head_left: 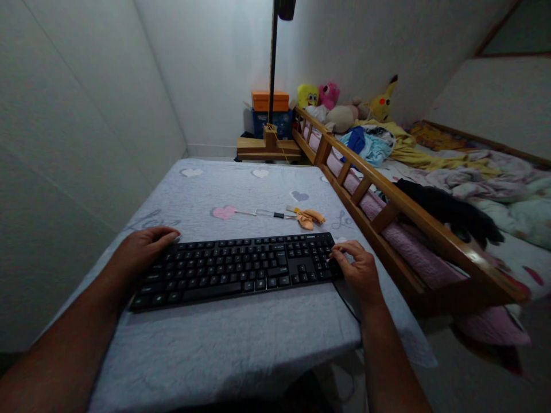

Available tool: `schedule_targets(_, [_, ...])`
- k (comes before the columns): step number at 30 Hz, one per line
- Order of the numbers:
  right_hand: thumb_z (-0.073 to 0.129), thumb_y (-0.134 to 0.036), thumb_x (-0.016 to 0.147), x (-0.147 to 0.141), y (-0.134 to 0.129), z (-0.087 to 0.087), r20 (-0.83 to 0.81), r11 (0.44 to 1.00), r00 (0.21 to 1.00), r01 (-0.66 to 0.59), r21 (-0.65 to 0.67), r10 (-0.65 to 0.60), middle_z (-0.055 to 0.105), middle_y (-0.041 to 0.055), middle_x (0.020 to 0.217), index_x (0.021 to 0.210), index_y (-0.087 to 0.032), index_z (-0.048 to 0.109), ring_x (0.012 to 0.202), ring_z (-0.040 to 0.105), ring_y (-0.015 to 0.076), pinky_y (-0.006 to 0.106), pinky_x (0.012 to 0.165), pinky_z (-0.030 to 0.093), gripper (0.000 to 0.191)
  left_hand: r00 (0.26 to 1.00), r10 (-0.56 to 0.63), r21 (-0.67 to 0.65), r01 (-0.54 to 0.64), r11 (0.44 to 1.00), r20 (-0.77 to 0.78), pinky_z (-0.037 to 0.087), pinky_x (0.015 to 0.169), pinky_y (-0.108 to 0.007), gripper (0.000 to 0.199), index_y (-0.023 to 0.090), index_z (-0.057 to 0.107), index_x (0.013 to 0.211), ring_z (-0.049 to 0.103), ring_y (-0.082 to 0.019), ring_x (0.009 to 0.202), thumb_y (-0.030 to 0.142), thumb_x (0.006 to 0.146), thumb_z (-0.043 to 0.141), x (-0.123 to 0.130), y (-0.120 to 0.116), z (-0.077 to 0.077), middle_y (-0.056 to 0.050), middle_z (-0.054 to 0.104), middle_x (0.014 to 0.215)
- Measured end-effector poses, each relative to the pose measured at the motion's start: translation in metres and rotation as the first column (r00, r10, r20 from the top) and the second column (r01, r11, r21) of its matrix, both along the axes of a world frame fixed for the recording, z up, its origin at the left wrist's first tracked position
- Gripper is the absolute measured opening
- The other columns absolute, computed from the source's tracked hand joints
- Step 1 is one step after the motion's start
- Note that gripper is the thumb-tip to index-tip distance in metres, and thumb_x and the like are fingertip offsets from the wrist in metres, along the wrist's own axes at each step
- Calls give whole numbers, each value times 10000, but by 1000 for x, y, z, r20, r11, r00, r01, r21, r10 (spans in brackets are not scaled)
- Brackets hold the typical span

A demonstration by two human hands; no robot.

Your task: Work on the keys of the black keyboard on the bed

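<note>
A black keyboard (pixel 241 267) lies slightly tilted on a table with a pale heart-patterned cloth (pixel 258 327). My left hand (pixel 146 249) rests at its left end, fingers together along the upper left corner; what they grip, if anything, is hidden. Over the number keys at the right end, my right hand (pixel 355 267) has thumb and forefinger pinched on something small and pale that I cannot make out. Behind the keyboard lie a thin metal tool with a black sleeve (pixel 278 215), a small yellowish brush (pixel 293 209) and a crumpled orange cloth (pixel 306 219).
A wooden bed rail (pixel 365 166) runs along the table's right side, with bedding, clothes and plush toys beyond it. Behind the table stand a wooden base with a black pole (pixel 272 69) and an orange box (pixel 270 101). A cable hangs near my right wrist.
</note>
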State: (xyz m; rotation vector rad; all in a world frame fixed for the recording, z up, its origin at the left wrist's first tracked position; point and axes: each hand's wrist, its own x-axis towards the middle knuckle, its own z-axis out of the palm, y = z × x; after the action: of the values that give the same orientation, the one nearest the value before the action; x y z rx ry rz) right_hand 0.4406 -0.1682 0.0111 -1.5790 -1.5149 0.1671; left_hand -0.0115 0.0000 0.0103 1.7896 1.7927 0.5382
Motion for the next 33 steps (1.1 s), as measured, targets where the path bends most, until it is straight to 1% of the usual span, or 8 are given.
schedule_targets(3, [611,-255,868,0,0,-1,3,999,1000,29,17,-29,678,35,819,786,-235,702,842,628,219,373,821,472,125,1000,-9,25,10,1000,-8,483,786,-304,503,176,729,964,683,-260,905,589,726,567,-1,1,-2,-56,766,960])
schedule_targets(6, [625,-259,864,2,1,-4,-2,998,999,41,37,-41,678,35,831,823,-237,713,844,629,219,374,818,478,100,1000,-10,22,10,1000,-3,484,785,-309,503,183,726,960,685,-263,899,596,726,562,-2,2,-2,-53,766,949])
schedule_targets(19, [644,-274,871,0,4,-7,19,999,999,35,39,-36,678,42,855,872,-243,735,861,623,223,386,823,483,96,1000,6,-35,-5,999,28,475,732,-305,501,186,710,989,682,-254,843,593,735,565,-2,1,-4,-41,758,888])
schedule_targets(26, [631,-277,879,-1,3,-5,10,998,999,40,43,-41,669,45,848,868,-239,735,861,621,223,384,820,481,111,1000,-8,-8,8,1000,-16,462,763,-307,489,186,715,969,673,-259,883,582,732,553,2,-1,2,-42,755,919])
schedule_targets(33, [640,-253,875,-3,3,-5,5,998,1000,15,63,-15,666,41,852,870,-232,736,855,623,210,361,811,480,99,1000,1,-15,-1,1000,12,460,743,-295,486,190,712,971,677,-240,836,581,729,556,1,-2,0,-28,754,883])
